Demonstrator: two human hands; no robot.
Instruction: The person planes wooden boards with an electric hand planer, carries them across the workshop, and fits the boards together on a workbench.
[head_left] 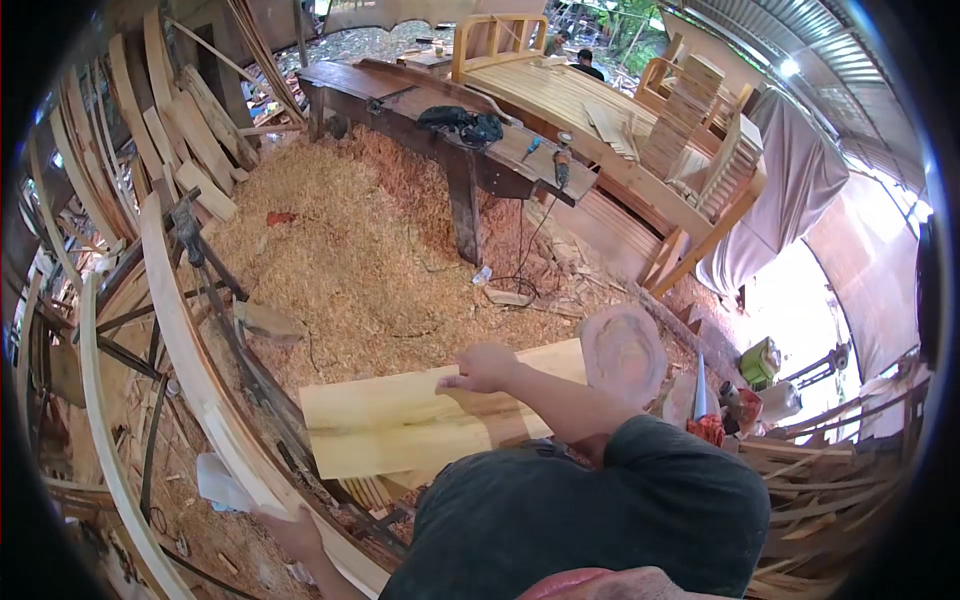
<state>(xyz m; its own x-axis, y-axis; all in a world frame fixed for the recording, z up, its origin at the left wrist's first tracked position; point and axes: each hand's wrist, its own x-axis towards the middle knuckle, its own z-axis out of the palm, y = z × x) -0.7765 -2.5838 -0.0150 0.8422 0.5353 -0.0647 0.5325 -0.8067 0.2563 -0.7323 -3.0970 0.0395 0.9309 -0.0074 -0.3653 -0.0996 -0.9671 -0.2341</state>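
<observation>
A long, curved, pale wooden beam (212, 405) runs down the left side toward me. My left hand (292, 535) lies across its lower part, with the fingers bent over the edge. A flat, wide wooden board (375, 428) with a darker streak lies crosswise in front of my body. Above this board is my right hand (487, 368), its thumb standing apart from the loosely bent fingers and nothing visible in it. Whether it touches the board I cannot tell. Next to the left hand is a whitish translucent object (222, 483), its kind unclear.
Wood shavings (340, 270) cover the floor. A dark workbench (390, 85) carries a power tool (562, 165) with a hanging cord. Behind it stands a wooden bed frame (620, 170) with stacked pieces. A round wooden slab (623, 352) is at right; a person (588, 68) is far back.
</observation>
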